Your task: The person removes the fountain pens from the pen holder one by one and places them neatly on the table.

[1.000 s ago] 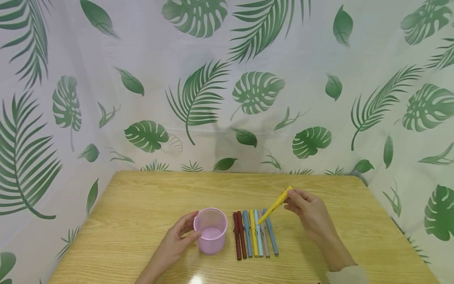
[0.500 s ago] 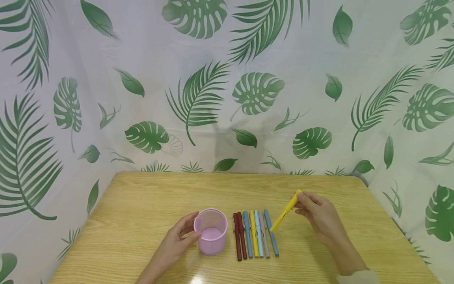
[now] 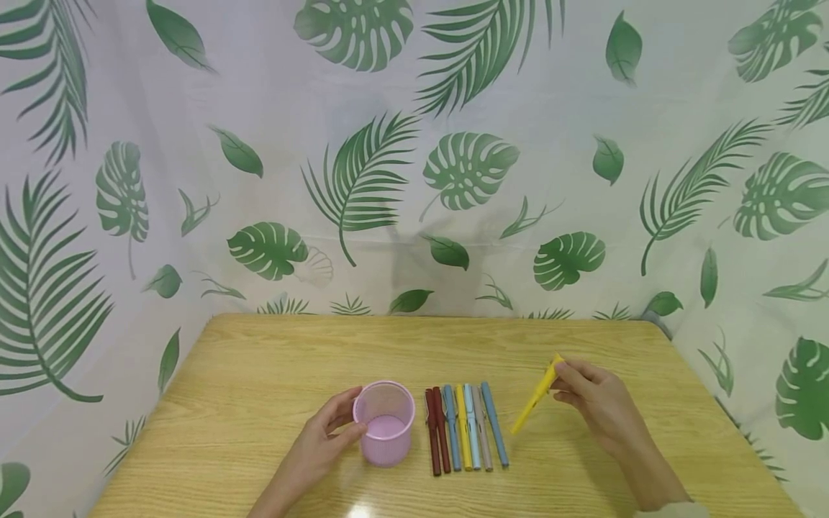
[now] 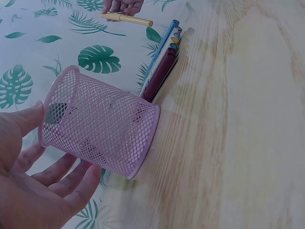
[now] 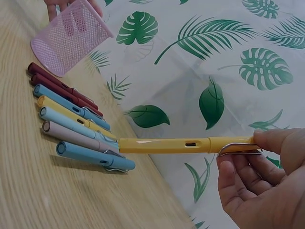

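A yellow pen (image 5: 171, 145) with a metal clip is pinched at its cap end by my right hand (image 3: 602, 403), its other end slanting down to the left above the table. My left hand (image 3: 324, 439) holds a pink mesh pen holder (image 4: 100, 121) by the rim, thumb on the near side and fingers round the far side. The holder stands upright on the table with no pens inside. Between the hands lies a row of several pens: two dark red pens (image 3: 433, 432), a blue pen (image 3: 451, 428), another yellow pen (image 3: 463, 428), a light blue pen (image 3: 473, 428), a grey pen (image 3: 482, 429) and a blue pen (image 3: 495, 424) on the right.
The wooden table (image 3: 291, 345) reaches back to a white cloth (image 3: 363, 93) printed with green leaves, which hangs behind and at both sides. A bright light reflection sits near the table's front.
My right hand has carried the yellow pen to the right and a little nearer, from over the row to beside its right end. My left hand and the pen holder have stayed put.
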`<state>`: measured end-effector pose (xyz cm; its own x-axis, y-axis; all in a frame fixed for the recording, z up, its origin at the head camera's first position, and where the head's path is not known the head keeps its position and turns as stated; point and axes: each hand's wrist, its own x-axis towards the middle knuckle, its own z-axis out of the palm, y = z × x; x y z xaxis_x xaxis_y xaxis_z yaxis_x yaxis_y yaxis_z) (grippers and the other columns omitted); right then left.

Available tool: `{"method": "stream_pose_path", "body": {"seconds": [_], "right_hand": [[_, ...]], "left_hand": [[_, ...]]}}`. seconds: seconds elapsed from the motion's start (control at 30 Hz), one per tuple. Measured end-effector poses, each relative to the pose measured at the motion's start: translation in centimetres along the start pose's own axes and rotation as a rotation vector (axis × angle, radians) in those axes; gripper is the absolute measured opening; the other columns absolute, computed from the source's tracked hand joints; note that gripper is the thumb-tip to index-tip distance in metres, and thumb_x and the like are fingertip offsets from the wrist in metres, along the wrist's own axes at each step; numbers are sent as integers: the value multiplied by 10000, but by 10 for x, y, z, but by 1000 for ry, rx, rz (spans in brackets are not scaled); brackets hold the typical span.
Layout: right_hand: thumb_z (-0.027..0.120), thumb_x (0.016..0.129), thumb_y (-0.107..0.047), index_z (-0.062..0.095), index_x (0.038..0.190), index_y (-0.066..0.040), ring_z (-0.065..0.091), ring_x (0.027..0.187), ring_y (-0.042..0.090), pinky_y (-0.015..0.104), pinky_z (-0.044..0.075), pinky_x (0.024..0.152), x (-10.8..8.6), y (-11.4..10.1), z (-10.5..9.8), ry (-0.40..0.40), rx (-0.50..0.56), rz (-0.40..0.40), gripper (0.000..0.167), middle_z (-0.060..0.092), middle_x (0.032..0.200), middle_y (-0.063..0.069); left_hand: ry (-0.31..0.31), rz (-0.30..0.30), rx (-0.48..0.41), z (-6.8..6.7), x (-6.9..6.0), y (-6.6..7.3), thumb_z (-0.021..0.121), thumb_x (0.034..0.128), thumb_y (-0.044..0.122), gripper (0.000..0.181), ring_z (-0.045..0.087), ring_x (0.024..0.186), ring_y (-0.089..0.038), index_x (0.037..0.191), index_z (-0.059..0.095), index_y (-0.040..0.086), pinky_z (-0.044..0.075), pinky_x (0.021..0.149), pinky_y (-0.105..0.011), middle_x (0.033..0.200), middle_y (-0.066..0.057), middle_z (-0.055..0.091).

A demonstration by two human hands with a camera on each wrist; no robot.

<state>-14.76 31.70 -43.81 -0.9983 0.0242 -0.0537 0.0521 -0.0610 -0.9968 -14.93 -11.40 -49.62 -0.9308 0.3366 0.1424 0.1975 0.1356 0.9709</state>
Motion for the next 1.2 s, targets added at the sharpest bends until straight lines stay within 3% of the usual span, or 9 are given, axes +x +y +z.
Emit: {"method": "stream_pose_path", "body": {"seconds": [0.33, 0.53, 1.2], "right_hand": [[628, 1058, -217, 733, 1123, -21, 677, 946, 145, 262, 592, 851, -1, 7, -5, -16, -49, 40, 232, 714, 1011, -6], [626, 1060, -235, 740, 1120, -60, 677, 956, 141, 268, 594, 851, 0, 14, -6, -15, -67, 81, 218, 720, 1004, -17], [636, 1054, -213, 719, 1118, -47, 667, 920, 136, 271, 599, 814, 6, 28, 2, 28, -100, 96, 196, 687, 966, -7]], "left_hand": [[1, -34, -16, 0, 0, -2, 702, 993, 115, 592, 558, 1282, -449, 1503, 448, -46, 544, 998, -292, 1374, -277, 583], [2, -37, -25, 0, -1, -3, 701, 993, 108, 589, 559, 1285, -438, 1504, 449, -41, 537, 994, -268, 1372, -271, 587], [-12, -37, -30, 0, -1, -2, 695, 1003, 134, 592, 550, 1302, -432, 1514, 444, -27, 541, 1014, -316, 1393, -271, 574]]}}
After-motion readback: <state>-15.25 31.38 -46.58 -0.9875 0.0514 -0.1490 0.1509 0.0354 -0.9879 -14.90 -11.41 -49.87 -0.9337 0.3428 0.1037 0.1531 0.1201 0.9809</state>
